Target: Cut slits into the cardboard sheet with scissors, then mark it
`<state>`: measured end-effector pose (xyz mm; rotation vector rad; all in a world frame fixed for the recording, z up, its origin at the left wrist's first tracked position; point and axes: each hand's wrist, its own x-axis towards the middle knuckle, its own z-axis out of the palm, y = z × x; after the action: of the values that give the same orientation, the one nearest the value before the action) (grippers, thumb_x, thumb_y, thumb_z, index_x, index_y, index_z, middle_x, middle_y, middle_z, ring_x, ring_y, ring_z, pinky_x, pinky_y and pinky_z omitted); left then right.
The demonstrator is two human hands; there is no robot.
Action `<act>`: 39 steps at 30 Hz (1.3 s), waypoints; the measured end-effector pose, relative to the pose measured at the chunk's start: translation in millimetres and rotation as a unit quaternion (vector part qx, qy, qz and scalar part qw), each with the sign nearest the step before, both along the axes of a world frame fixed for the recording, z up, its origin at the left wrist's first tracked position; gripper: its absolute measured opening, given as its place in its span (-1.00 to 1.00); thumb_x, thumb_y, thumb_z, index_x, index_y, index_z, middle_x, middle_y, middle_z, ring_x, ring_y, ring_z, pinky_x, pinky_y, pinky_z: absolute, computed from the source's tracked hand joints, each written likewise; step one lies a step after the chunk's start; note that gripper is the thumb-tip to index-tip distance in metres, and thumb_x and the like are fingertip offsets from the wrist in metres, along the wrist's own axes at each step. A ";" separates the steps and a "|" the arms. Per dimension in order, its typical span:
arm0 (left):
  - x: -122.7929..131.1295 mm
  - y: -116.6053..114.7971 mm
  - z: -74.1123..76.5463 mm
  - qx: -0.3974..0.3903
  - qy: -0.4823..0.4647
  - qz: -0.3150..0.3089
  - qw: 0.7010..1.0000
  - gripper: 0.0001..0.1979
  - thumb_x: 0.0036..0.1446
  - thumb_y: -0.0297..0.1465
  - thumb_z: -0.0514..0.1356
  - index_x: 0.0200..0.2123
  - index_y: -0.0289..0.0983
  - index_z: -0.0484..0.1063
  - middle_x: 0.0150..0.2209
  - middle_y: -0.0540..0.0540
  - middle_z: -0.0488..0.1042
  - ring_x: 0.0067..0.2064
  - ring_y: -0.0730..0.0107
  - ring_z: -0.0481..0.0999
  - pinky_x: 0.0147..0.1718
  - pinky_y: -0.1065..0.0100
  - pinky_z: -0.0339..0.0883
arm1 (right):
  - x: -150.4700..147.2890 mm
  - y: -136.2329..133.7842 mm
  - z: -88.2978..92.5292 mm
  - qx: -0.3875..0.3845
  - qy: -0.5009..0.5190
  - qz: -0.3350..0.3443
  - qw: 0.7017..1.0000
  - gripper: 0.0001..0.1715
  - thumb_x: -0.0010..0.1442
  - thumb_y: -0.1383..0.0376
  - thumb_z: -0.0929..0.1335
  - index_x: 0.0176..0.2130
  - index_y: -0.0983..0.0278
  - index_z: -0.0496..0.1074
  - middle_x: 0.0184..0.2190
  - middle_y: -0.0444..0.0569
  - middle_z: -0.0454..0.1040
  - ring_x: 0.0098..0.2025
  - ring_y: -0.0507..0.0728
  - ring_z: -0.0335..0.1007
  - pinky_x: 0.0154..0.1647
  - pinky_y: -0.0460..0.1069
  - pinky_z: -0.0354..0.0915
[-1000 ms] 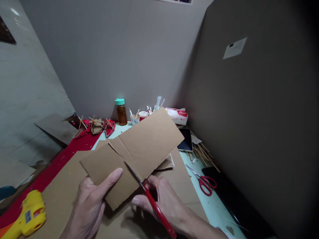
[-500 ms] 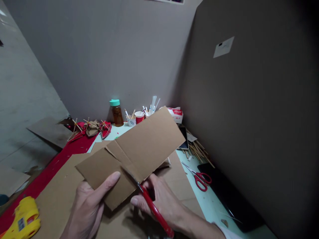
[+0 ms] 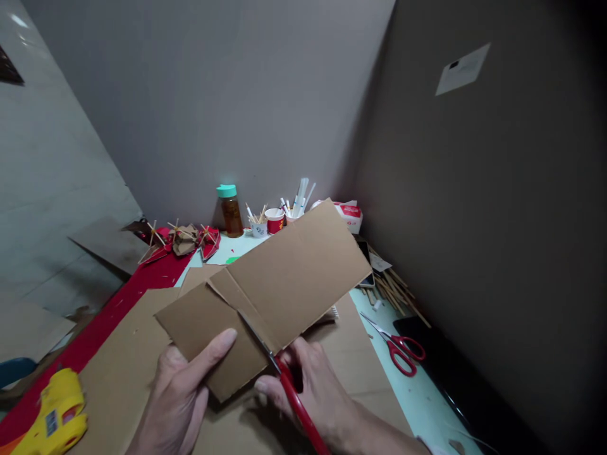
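My left hand pinches the near left part of a brown cardboard piece, thumb lying on top, and holds it up above the table. My right hand is closed round the handles of red scissors. Their blades reach up into the cardboard along a cut line beside a fold. The fingers of my right hand are partly hidden under the cardboard.
A large cardboard sheet covers the table below. A yellow glue gun lies at the near left. A second pair of red scissors lies at the right near wooden sticks. A brown bottle, cups of pens and folded paper crafts stand at the back.
The scissor blades have advanced slightly further into the cardboard. The cardboard has tilted a little and the view has shifted; both hands keep their grips.
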<state>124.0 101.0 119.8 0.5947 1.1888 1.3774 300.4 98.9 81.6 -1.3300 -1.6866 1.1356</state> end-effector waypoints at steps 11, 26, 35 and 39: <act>-3.9 5.5 -8.2 0.028 0.015 -0.018 0.999 -0.10 -0.30 -0.18 0.68 0.17 -0.02 0.47 0.00 -0.01 0.67 -0.01 -0.02 0.68 -0.27 0.34 0.67 | -3.0 7.9 -2.4 -0.002 0.039 -0.006 0.999 -0.43 -0.01 -0.11 0.58 -0.41 0.20 0.33 -0.55 -0.17 0.38 -0.50 0.06 0.25 -0.43 -0.02 0.25; -1.7 4.8 -15.7 0.020 0.011 -0.026 0.999 -0.11 -0.30 -0.18 0.69 0.16 -0.06 0.50 0.02 -0.05 0.66 -0.01 0.00 0.68 -0.21 0.33 0.67 | -6.3 6.1 -5.9 -0.020 0.043 -0.007 0.999 -0.39 0.00 -0.20 0.58 -0.48 0.25 0.49 -0.55 -0.06 0.53 -0.41 0.17 0.48 -0.39 -0.01 0.35; -1.1 5.1 -14.2 0.024 0.003 -0.028 0.999 0.06 -0.36 -0.19 0.70 0.25 -0.19 0.39 0.00 -0.17 0.66 -0.04 -0.01 0.69 -0.20 0.31 0.67 | -1.1 9.0 -4.7 -0.034 0.084 0.020 0.996 -0.49 -0.04 -0.06 0.61 -0.45 0.28 0.47 -0.50 -0.05 0.52 -0.37 0.19 0.48 -0.38 -0.01 0.29; -0.7 5.9 -12.4 0.008 -0.003 -0.018 1.000 0.04 -0.43 -0.23 0.71 0.19 -0.22 0.44 -0.09 -0.20 0.68 -0.14 -0.07 0.70 -0.28 0.24 0.69 | 7.4 2.5 0.7 -0.058 0.113 0.060 0.990 -0.62 -0.04 0.17 0.57 -0.26 0.28 0.50 -0.40 -0.10 0.57 -0.38 0.12 0.46 -0.37 -0.05 0.30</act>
<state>123.3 106.8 107.4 0.6194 1.1580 1.3586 307.7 101.4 82.3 -1.1320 -1.5717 1.4167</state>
